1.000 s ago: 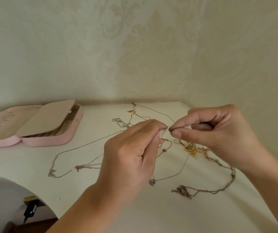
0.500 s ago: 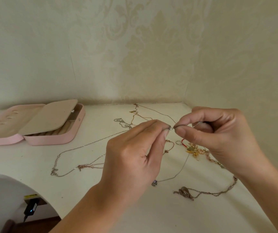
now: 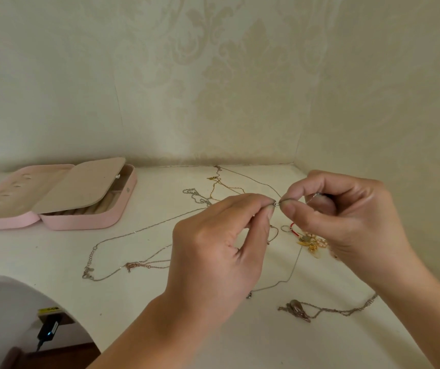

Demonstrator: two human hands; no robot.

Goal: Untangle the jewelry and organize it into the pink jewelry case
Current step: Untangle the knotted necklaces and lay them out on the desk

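Above the tabletop point(image 3: 139, 310), my left hand point(image 3: 213, 251) and right hand point(image 3: 346, 222) each pinch in a tight grip the clasp ring point(image 3: 276, 204) of a thin chain, so untangling seems barely begun: other necklaces point(image 3: 144, 230) sprawl below, well apart from the open pink jewelry case point(image 3: 94, 219).

Two hands: one left hand point(image 3: 213, 249), one right hand point(image 3: 352, 222). One pink jewelry case point(image 3: 86, 221). About six thin chains point(image 3: 139, 230) on the surface point(image 3: 133, 302) — they cross, so I cannot count them for sure. One heap of gold charms point(image 3: 310, 245). One red cord point(image 3: 293, 229).
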